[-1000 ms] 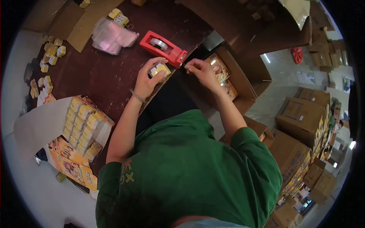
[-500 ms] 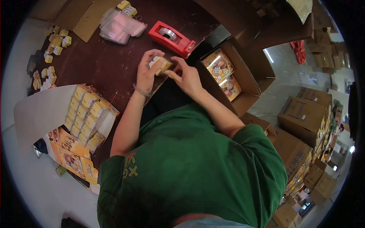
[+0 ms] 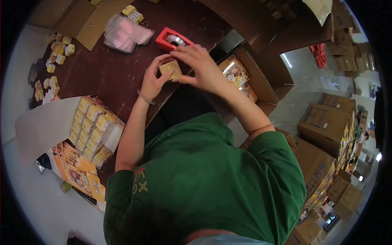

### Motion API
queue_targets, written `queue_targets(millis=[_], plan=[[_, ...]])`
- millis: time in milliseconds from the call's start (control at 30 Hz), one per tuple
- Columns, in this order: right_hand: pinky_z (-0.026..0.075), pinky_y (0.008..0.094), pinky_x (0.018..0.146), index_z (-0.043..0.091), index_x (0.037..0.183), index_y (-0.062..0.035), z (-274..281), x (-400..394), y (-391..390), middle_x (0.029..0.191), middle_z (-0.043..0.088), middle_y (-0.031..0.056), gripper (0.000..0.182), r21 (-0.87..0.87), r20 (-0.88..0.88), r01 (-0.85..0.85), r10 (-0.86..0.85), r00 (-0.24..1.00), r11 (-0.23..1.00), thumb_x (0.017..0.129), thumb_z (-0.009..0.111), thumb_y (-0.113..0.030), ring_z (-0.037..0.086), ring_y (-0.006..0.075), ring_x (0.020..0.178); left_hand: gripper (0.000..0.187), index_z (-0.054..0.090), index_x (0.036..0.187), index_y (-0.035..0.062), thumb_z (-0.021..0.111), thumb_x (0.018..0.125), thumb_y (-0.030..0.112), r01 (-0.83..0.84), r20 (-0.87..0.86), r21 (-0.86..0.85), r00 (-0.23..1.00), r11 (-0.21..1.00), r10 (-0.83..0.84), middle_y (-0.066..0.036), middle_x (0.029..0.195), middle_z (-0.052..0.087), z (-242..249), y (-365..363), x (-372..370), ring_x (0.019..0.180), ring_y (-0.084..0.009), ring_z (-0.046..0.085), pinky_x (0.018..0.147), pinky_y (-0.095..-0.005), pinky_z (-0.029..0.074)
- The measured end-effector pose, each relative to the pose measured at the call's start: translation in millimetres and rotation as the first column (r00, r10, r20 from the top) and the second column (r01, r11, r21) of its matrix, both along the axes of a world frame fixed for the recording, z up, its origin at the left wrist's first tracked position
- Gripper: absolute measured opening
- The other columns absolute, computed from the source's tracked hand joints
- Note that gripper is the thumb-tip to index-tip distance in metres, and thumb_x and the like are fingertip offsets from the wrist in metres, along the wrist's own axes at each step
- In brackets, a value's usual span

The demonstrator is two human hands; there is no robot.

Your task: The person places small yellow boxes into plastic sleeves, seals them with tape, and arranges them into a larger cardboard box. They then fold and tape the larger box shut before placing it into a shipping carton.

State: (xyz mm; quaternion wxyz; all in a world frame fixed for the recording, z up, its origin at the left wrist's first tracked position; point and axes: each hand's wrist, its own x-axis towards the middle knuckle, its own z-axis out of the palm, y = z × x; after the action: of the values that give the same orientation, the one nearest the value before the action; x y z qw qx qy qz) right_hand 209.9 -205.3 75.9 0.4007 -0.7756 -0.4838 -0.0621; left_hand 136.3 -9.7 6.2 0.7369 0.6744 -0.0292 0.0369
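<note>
My left hand point(image 3: 152, 81) wraps its fingers and thumb round a small yellow box point(image 3: 170, 70) with a shiny, clear-looking surface, above the table's front edge. On its right side, my right hand point(image 3: 204, 69) is open, fingers stretched out above the box and thumb right at its lower corner. Behind those fingers stands a red tape dispenser point(image 3: 163, 41), partly covered by them, with a roll of clear tape point(image 3: 175, 39) in it. A pile of clear plastic bags point(image 3: 124, 32) with pinkish tints lies further back on the dark red table point(image 3: 106, 71).
To the left, a display box point(image 3: 118, 122) holds rows of small yellow-and-white pieces point(image 3: 93, 112). Loose yellow pieces point(image 3: 61, 49) lie at the far left. An open carton point(image 3: 269, 77) with printed boxes point(image 3: 234, 73) stands at right, and stacked cartons point(image 3: 322, 122) beyond.
The yellow box has turned, showing a flat face upward. My right hand has opened from its pinch at the box, its fingers rising toward the tape dispenser. The left hand keeps hold.
</note>
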Motion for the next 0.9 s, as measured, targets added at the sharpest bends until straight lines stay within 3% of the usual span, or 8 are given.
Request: queue_targets(millis=[67,167,367,400,500,667,733,900], plan=[[0.041,0.0434,0.095,0.068,0.108,-0.0046,-5.9,26.4,-20.7,0.121,0.061,0.0127,0.039,-0.054,-0.092,0.227,-0.231,0.969,0.973,0.080,0.075,-0.032,0.052,0.0336,0.109,0.046,0.052,0.129,0.0007,0.062,0.085,0.009,0.005,-0.015,0.007,1.000,1.000,-0.005,-0.010,0.120,0.060,18.2,-11.0,4.2,0.111,-0.0168,0.057,0.097,-0.0307,0.045],[0.042,0.0425,0.093,0.071,0.085,-0.0041,-29.9,48.7,-26.3,0.113,0.064,0.0125,0.021,-0.164,-0.277,0.219,-0.259,0.925,0.962,0.084,0.072,-0.025,0.053,0.0332,0.105,0.038,0.058,0.122,0.0023,0.061,0.084,0.009,0.069,-0.023,0.028,0.997,0.997,-0.068,-0.007,0.112,0.064,21.5,-22.6,16.8,0.101,-0.0151,0.060,0.090,-0.0297,0.047],[0.046,0.0412,0.084,0.070,0.088,-0.0034,-15.1,25.2,-30.0,0.101,0.066,0.0117,0.017,-0.034,-0.272,0.311,-0.308,0.912,0.950,0.083,0.072,-0.020,0.056,0.0320,0.098,0.037,0.059,0.122,0.0049,0.061,0.085,0.009,0.033,0.018,0.181,0.999,0.983,-0.036,-0.009,0.106,0.065,18.3,-21.6,19.7,0.098,-0.0149,0.062,0.089,-0.0300,0.048],[0.048,0.0360,0.073,0.069,0.088,-0.0021,-23.1,22.0,-36.3,0.087,0.067,0.0073,0.017,-0.021,-0.265,0.325,-0.319,0.910,0.945,0.086,0.072,-0.018,0.061,0.0231,0.082,0.037,0.059,0.122,0.0048,0.060,0.085,0.009,0.035,0.004,0.180,0.999,0.983,-0.036,-0.009,0.107,0.065,19.7,-21.2,19.2,0.098,-0.0153,0.062,0.089,-0.0304,0.048],[0.047,0.0296,0.063,0.068,0.087,-0.0008,-45.3,18.5,-46.9,0.076,0.065,0.0021,0.015,-0.024,-0.826,0.308,-0.192,0.531,0.951,0.090,0.069,-0.016,0.059,0.0118,0.068,0.037,0.059,0.122,0.0045,0.060,0.085,0.010,0.053,-0.034,0.163,0.998,0.985,-0.048,-0.009,0.108,0.066,23.1,-23.4,17.4,0.099,-0.0160,0.062,0.089,-0.0312,0.048],[0.050,0.0242,0.068,0.066,0.100,-0.0001,-85.0,-6.2,-55.1,0.082,0.064,0.0007,0.013,0.238,-0.920,0.367,0.087,0.383,0.899,0.095,0.063,-0.012,0.059,0.0079,0.075,0.038,0.056,0.125,0.0023,0.058,0.088,0.010,0.025,0.078,0.113,0.996,0.993,-0.034,-0.009,0.113,0.066,12.3,-24.0,19.4,0.100,-0.0141,0.062,0.091,-0.0301,0.048],[0.050,0.0246,0.071,0.066,0.102,0.0001,-48.3,-28.9,-37.9,0.086,0.065,0.0017,0.013,0.380,-0.886,0.308,0.248,0.391,0.872,0.095,0.062,-0.010,0.060,0.0086,0.078,0.040,0.053,0.130,0.0015,0.055,0.092,0.011,0.052,0.001,0.006,0.999,0.999,-0.052,-0.009,0.120,0.063,13.6,-25.9,15.3,0.107,-0.0139,0.059,0.094,-0.0291,0.046],[0.052,0.0252,0.071,0.062,0.116,-0.0002,-38.8,-44.7,-2.6,0.085,0.072,0.0082,0.026,0.241,-0.765,0.396,-0.078,0.640,0.886,0.091,0.066,-0.005,0.064,0.0089,0.074,0.043,0.048,0.136,0.0025,0.056,0.095,0.015,0.050,-0.081,-0.301,0.994,0.952,-0.078,-0.008,0.127,0.059,8.8,-27.6,8.3,0.113,-0.0141,0.057,0.098,-0.0290,0.044]])
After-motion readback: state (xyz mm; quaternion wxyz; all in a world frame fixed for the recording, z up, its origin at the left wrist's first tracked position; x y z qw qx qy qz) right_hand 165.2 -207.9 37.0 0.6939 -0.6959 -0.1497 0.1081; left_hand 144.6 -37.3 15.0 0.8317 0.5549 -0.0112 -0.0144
